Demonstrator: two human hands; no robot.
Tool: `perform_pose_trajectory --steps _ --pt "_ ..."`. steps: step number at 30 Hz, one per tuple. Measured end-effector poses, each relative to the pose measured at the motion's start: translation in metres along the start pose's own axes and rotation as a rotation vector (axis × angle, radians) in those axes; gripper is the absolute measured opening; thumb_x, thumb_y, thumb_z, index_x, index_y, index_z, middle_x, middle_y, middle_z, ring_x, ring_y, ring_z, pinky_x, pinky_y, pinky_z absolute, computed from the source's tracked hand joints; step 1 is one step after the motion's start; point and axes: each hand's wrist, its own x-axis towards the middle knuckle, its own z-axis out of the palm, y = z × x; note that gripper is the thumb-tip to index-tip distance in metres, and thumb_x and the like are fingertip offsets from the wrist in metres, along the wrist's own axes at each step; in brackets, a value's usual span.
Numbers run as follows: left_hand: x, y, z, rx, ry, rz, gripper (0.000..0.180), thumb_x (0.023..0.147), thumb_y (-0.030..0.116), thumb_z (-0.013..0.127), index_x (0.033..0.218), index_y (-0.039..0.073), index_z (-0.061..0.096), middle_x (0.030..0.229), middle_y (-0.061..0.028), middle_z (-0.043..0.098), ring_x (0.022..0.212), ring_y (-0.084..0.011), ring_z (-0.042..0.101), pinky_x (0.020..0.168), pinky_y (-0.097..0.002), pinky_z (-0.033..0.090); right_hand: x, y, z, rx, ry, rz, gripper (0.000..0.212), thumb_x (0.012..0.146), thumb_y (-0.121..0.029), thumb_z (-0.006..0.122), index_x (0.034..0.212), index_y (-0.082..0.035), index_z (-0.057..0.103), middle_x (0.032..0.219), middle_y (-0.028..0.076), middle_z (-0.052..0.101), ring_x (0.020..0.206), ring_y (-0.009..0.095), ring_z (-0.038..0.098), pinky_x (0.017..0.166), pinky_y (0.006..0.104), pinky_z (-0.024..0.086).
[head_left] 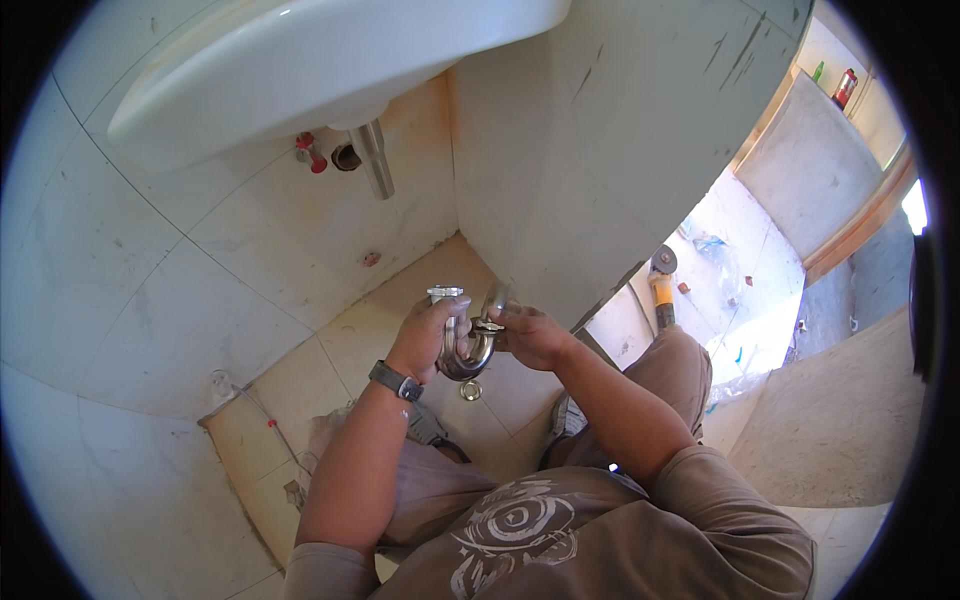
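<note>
Between my hands is a chrome P-trap (466, 366), its curved bend hanging down over the floor. My left hand (428, 330) is closed round the upright leg below its top nut. My right hand (532, 334) grips the other side, by the coupling nut and a bent pipe end. Ahead and above, a chrome tailpiece (373, 160) hangs from the underside of the white washbasin (330, 75), apart from the trap. Beside the tailpiece are a dark drain hole (346, 156) in the wall and a red-capped pipe outlet (312, 155).
A round metal floor drain (470, 391) lies below the trap. To the right, an angle grinder (663, 285) with a yellow body rests beyond my knee. A thin hose (272, 424) runs along the floor at left. Tiled walls (600, 150) close in the corner ahead.
</note>
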Motion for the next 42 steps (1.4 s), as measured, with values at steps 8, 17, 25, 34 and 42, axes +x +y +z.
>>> perform_pose_trajectory --steps 8,17,25,34,42 --pt "0.003 0.000 -0.004 -0.027 -0.033 0.011 0.017 0.099 0.025 0.065 0.096 0.009 0.060 0.075 -0.0054 0.060 0.054 -0.0164 0.059 0.053 -0.0333 0.053 -0.005 0.001 0.003 -0.049 -0.079 -0.001 0.052 0.107 -0.034 0.063 0.145 -0.002 0.048 0.134 0.009 0.063 0.124 0.023 0.062 0.110 0.0458 0.046" --pt "-0.002 -0.001 0.005 0.106 0.024 0.107 0.019 0.099 0.024 0.067 0.094 0.007 0.062 0.073 -0.0051 0.061 0.054 -0.0146 0.058 0.052 -0.0314 0.051 -0.003 0.011 0.008 -0.034 -0.012 -0.074 0.045 0.104 -0.035 0.068 0.131 0.001 0.059 0.119 0.009 0.068 0.109 0.021 0.067 0.103 0.0387 0.051" --pt "-0.003 -0.012 0.017 0.308 0.020 0.223 0.029 0.101 0.025 0.066 0.079 0.006 0.062 0.064 -0.0009 0.058 0.053 -0.0111 0.054 0.052 -0.0295 0.045 0.003 0.028 0.017 -0.389 0.299 -0.209 0.035 0.100 -0.028 0.071 0.116 0.001 0.062 0.101 0.005 0.069 0.091 0.012 0.063 0.081 0.0308 0.052" --pt "-0.006 -0.003 0.016 0.349 0.059 0.308 0.023 0.099 0.025 0.067 0.089 0.005 0.062 0.071 -0.0026 0.060 0.056 -0.0116 0.057 0.055 -0.0289 0.048 0.004 0.010 0.034 -0.116 0.111 -0.094 0.030 0.107 -0.029 0.061 0.125 -0.006 0.059 0.110 0.005 0.068 0.098 0.015 0.066 0.086 0.0354 0.054" --pt "-0.014 0.002 0.019 0.440 0.102 0.337 0.026 0.099 0.027 0.068 0.084 0.005 0.063 0.068 -0.0015 0.060 0.057 -0.0106 0.057 0.055 -0.0290 0.047 0.007 0.005 0.023 -0.316 0.138 -0.162 0.040 0.103 -0.021 0.064 0.136 -0.001 0.052 0.115 0.010 0.068 0.103 0.019 0.067 0.090 0.0385 0.055"
